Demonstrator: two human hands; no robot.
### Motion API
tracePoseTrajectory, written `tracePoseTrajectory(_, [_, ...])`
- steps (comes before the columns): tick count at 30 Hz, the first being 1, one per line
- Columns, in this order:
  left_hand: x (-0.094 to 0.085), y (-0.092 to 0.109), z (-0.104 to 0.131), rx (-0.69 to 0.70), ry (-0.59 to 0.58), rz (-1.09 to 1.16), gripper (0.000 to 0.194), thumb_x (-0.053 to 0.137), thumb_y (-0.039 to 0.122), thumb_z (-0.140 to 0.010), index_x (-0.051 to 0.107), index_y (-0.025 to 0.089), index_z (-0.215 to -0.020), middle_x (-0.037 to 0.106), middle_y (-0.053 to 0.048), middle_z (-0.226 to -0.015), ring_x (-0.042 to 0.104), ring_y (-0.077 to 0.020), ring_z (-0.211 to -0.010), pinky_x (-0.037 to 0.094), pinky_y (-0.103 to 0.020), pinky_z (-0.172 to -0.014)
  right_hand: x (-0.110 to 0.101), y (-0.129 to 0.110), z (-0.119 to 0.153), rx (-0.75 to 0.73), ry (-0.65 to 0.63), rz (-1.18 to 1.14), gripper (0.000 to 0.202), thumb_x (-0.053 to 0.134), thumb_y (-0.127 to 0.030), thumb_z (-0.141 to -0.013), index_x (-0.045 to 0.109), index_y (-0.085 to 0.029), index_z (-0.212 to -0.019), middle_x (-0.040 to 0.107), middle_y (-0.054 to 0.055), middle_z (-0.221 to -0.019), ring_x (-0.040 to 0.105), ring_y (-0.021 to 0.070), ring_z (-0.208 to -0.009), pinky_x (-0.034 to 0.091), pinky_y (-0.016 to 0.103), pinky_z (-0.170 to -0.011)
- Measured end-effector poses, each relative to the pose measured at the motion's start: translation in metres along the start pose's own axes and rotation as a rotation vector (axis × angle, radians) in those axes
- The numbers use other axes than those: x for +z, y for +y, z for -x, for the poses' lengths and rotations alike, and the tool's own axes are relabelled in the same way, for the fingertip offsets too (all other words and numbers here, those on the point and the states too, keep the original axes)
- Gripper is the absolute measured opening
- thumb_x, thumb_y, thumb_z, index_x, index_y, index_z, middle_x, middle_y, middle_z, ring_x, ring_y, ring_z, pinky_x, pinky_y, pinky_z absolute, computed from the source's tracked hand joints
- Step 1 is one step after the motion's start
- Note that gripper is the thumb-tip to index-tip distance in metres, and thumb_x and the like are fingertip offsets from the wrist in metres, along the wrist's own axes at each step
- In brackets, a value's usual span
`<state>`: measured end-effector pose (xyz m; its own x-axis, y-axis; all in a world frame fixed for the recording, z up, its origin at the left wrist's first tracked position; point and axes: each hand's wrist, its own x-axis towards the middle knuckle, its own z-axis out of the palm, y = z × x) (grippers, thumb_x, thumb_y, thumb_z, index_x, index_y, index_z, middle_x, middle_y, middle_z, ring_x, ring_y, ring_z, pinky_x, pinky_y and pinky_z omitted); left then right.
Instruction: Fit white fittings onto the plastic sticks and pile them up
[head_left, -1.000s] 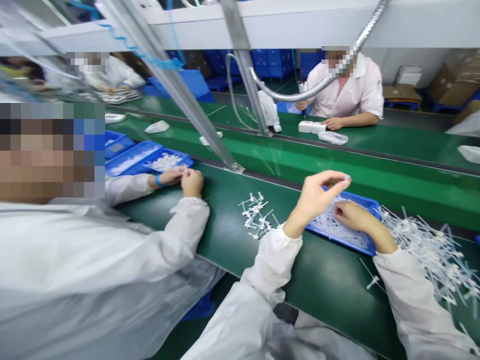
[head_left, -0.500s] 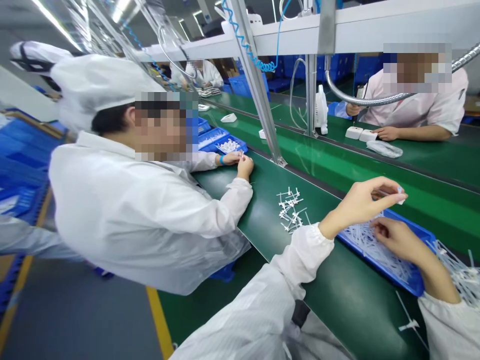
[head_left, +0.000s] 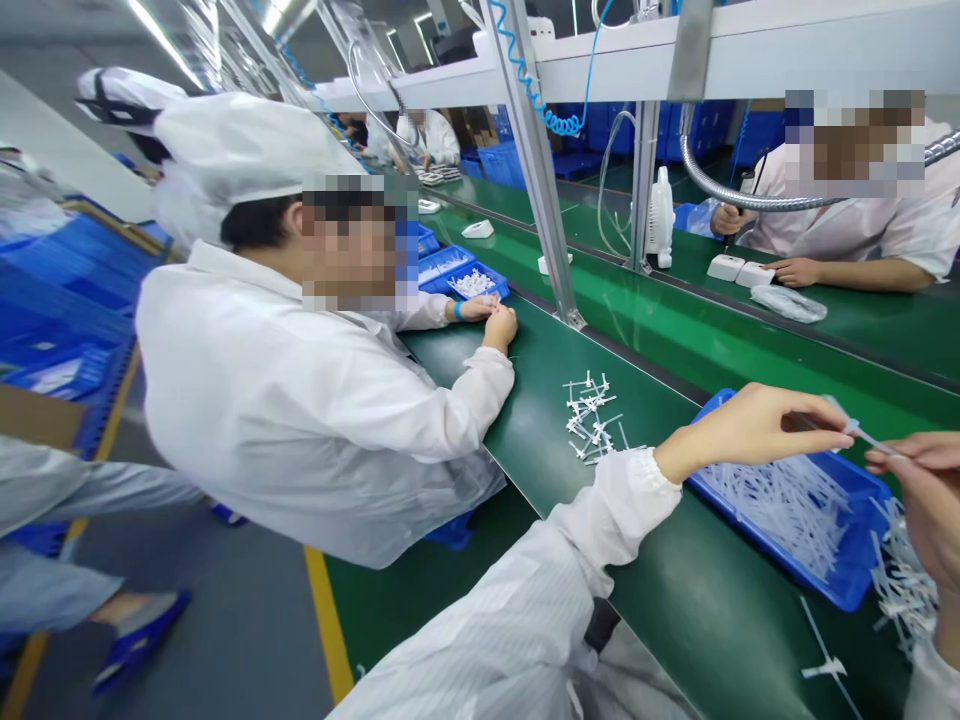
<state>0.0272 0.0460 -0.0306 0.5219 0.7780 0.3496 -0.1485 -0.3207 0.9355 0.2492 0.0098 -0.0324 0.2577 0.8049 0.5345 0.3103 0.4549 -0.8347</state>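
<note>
1. I see the white strip (head_left: 870,438) above the right end of the blue tray (head_left: 862,530): my left grip (head_left: 750,425) pinches its wider end, my right grip (head_left: 930,490) the thin one.
2. I judge it light, thin, springy and easily bent; the wider end offers the best hold.
3. Right of the tray, a loose pile (head_left: 904,580) crowds the right grip.
4. On the tabletop (head_left: 712,590), a cluster (head_left: 592,418) lies left of the tray, beside my sleeve (head_left: 630,495).

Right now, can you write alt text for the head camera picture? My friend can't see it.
A person's left hand and right hand pinch a small white piece above a green table. Close by sits a blue tray of thin strips; at the picture's left is a co-worker in white.
</note>
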Motion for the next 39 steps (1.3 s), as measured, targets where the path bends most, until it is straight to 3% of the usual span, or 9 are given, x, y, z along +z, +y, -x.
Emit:
tracePoseTrajectory(2, [0.002,0.001,-0.001,-0.004,0.005,0.008,0.048,0.079,0.047,-0.091,0.08,0.009,-0.119,0.079,-0.013,-0.123,0.073,-0.0252,-0.116,0.056,-0.039,-0.105,0.006,-0.002,0.009,0.079,-0.078,0.034,0.039,0.098,-0.048,-0.062,0.077,-0.026,-0.085,0.076,0.007,-0.09,0.075,0.0267,-0.081,0.067,0.052,-0.089])
tracePoseTrajectory(6, [0.0,-0.001,-0.003,0.028,-0.006,-0.046,0.041,0.083,0.045,-0.088,0.083,0.012,-0.113,0.08,-0.012,-0.118,0.074,-0.0259,-0.113,0.057,-0.04,-0.103,0.003,0.008,0.014,0.182,-0.248,0.167,0.035,0.093,-0.053,-0.071,0.079,-0.032,-0.095,0.08,0.009,-0.094,0.078,0.0297,-0.081,0.068,0.051,-0.081])
tracePoseTrajectory(9, [0.0,-0.004,-0.003,0.021,0.045,-0.023,0.043,0.085,0.048,-0.087,0.084,0.013,-0.111,0.081,-0.012,-0.116,0.076,-0.0247,-0.107,0.059,-0.038,-0.098,0.0,0.011,0.012,0.139,-0.224,0.19,0.024,0.09,-0.049,-0.077,0.08,-0.037,-0.095,0.078,0.01,-0.092,0.078,0.031,-0.079,0.066,0.053,-0.077])
tracePoseTrajectory(12, [0.004,-0.004,-0.002,0.041,0.14,-0.039,0.037,0.084,0.046,-0.09,0.085,0.014,-0.11,0.083,-0.013,-0.114,0.077,-0.0229,-0.103,0.06,-0.035,-0.095,0.001,0.002,0.012,0.072,-0.126,0.028,0.015,0.091,-0.038,-0.079,0.079,-0.031,-0.086,0.076,0.009,-0.087,0.076,0.0273,-0.073,0.064,0.048,-0.071])
tracePoseTrajectory(15, [0.009,-0.002,0.001,0.076,0.224,-0.07,0.026,0.085,0.04,-0.091,0.087,0.016,-0.103,0.085,-0.013,-0.111,0.079,-0.0226,-0.103,0.06,-0.034,-0.095,0.005,-0.01,0.013,0.111,-0.14,-0.155,0.012,0.091,-0.029,-0.082,0.079,-0.026,-0.084,0.075,0.006,-0.082,0.074,0.0216,-0.07,0.061,0.038,-0.067])
tracePoseTrajectory(21, [0.012,-0.002,0.003,0.196,0.257,-0.085,0.013,0.086,0.031,-0.091,0.087,0.02,-0.097,0.085,-0.01,-0.104,0.079,-0.0201,-0.094,0.063,-0.031,-0.081,0.012,-0.012,0.012,0.032,-0.161,-0.372,0.019,0.092,-0.028,-0.083,0.074,-0.022,-0.083,0.075,0.002,-0.09,0.07,0.0142,-0.067,0.06,0.031,-0.064])
tracePoseTrajectory(26, [0.018,0.002,0.005,0.304,0.291,-0.17,0.007,0.088,0.028,-0.09,0.086,0.021,-0.092,0.085,-0.007,-0.095,0.078,-0.0186,-0.088,0.063,-0.031,-0.081,0.018,-0.015,0.017,0.09,-0.116,-0.428,0.028,0.093,-0.029,-0.083,0.066,-0.022,-0.084,0.075,0.0,-0.087,0.069,0.0132,-0.065,0.058,0.029,-0.06])
tracePoseTrajectory(33, [0.022,0.0,0.006,0.341,0.34,-0.227,0.007,0.086,0.03,-0.092,0.086,0.023,-0.092,0.083,-0.006,-0.091,0.076,-0.0177,-0.083,0.062,-0.032,-0.08,0.023,-0.016,0.018,0.13,-0.172,-0.541,0.027,0.091,-0.029,-0.086,0.065,-0.023,-0.088,0.073,-0.002,-0.087,0.069,0.0121,-0.066,0.058,0.027,-0.06])
tracePoseTrajectory(39, [0.02,0.0,0.006,0.335,0.3,-0.245,0.008,0.085,0.031,-0.093,0.086,0.023,-0.093,0.083,-0.006,-0.092,0.076,-0.0187,-0.085,0.062,-0.033,-0.081,0.024,-0.015,0.019,0.14,-0.167,-0.502,0.028,0.092,-0.033,-0.085,0.066,-0.023,-0.089,0.074,-0.001,-0.088,0.068,0.013,-0.068,0.059,0.03,-0.064])
